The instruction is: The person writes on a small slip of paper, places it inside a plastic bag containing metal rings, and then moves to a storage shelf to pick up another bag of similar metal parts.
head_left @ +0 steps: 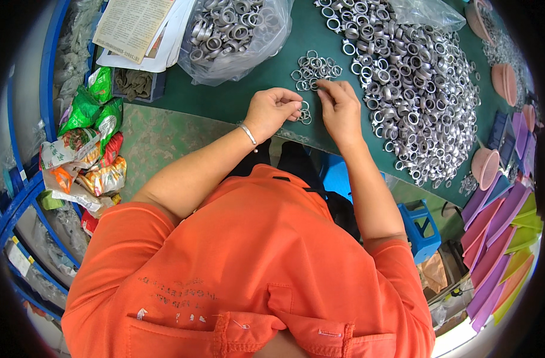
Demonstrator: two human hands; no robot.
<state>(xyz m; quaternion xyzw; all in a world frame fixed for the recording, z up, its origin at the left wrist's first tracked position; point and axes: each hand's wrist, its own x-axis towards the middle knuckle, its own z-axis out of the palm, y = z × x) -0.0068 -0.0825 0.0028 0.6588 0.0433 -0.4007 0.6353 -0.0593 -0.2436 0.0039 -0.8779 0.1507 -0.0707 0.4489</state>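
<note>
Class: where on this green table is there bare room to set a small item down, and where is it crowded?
Bare green table lies left of the left hand, below the bag of rings. The right side is crowded by the ring pile; small rings sit above both hands.

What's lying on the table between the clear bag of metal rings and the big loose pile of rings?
In the head view, a small cluster of thin flat rings lies on the green table between the clear bag and the big pile.

Green-topped table [165, 137] (blue stool [420, 230] beside it), blue shelving [22, 203] left.
</note>
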